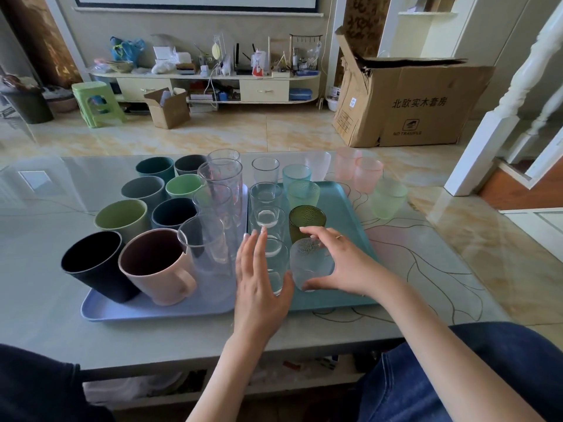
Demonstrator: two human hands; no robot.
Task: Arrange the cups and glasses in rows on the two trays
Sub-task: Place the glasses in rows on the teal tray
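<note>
A lavender tray [146, 309] on the left holds two rows of coloured plastic cups, among them a black cup [97, 266] and a pink mug [161, 266], plus a row of tall clear glasses [207, 254]. The teal tray [350, 205] beside it carries a row of small clear glasses [266, 217] and textured glasses, with a dark green one [306, 219]. My right hand [341, 263] grips a frosted clear glass [310, 263], tilted, at the teal tray's front. My left hand [259, 281] rests flat, fingers apart, against the nearest clear glass [277, 269].
Off the trays, on the glass table to the right, stand pink frosted cups [367, 175], a pale green frosted cup [388, 197] and a whitish one [318, 162]. A large cardboard box [411, 102] stands on the floor beyond. My knees sit at the table's front edge.
</note>
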